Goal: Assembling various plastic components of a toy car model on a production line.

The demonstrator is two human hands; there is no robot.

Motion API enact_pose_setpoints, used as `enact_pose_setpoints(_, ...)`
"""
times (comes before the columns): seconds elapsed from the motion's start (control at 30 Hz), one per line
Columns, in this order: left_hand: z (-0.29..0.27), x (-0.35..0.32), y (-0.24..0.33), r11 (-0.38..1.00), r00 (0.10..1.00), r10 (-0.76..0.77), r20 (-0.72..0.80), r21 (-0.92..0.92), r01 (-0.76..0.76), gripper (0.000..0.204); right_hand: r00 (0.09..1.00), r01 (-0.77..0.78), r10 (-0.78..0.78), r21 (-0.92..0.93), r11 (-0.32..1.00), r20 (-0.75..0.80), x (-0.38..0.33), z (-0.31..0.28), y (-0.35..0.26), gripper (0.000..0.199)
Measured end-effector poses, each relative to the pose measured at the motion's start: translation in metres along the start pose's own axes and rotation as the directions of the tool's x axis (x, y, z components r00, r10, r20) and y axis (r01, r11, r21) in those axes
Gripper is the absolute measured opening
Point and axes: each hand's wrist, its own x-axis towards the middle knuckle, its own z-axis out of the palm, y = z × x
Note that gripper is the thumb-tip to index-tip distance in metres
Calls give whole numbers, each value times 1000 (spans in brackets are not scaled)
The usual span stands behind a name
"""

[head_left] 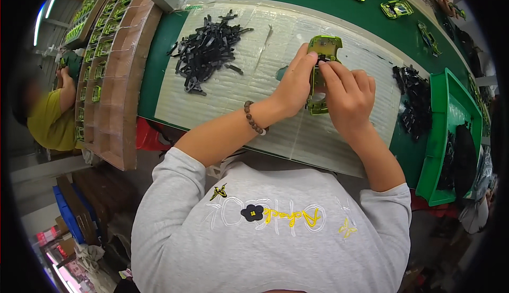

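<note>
A bright green toy car body shell [325, 43] is held up over the padded work mat, its hollow side facing me. My left hand [293, 85] is closed along the shell's left side, with the thumb near its middle. My right hand [350, 95] has its fingers curled and pressed together at the shell's middle, fingertips touching it. Something small and dark shows at those fingertips, but its kind is hidden. Left of my hands, a heap of black plastic parts [207, 52] lies on the mat [260, 89].
More black parts [415, 105] lie at the right, beside a green bin [439, 139]. Several green car bodies [396, 9] rest on the green surface beyond a pale rail. A compartmented tray [114, 94] stands at left. Other people [53, 113] are at the far left and top right.
</note>
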Motion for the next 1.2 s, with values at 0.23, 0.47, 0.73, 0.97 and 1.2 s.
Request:
enact_pose_setpoints(0.23,-4,6,0,957,987,163,11,243,-161,20,998,-34,34,11,999,-56,0,2,1,30)
enact_pose_setpoints(0.47,-17,13,-17,900,969,243,-33,381,-213,15,995,-92,96,163,982,-17,-2,-2,0,35)
enact_pose_setpoints(0.73,0,-3,-8,755,938,347,-19,598,-268,17,670,-640,475,768,-21,571,9,-3,5,42)
enact_pose_setpoints(0.97,5,-6,-8,717,925,379,-19,638,-281,16,678,-676,483,728,114,554,1,3,5,32)
enact_pose_setpoints(1.2,5,-3,-10,747,943,333,-17,616,-252,16,698,-670,532,700,247,480,0,-1,3,39)
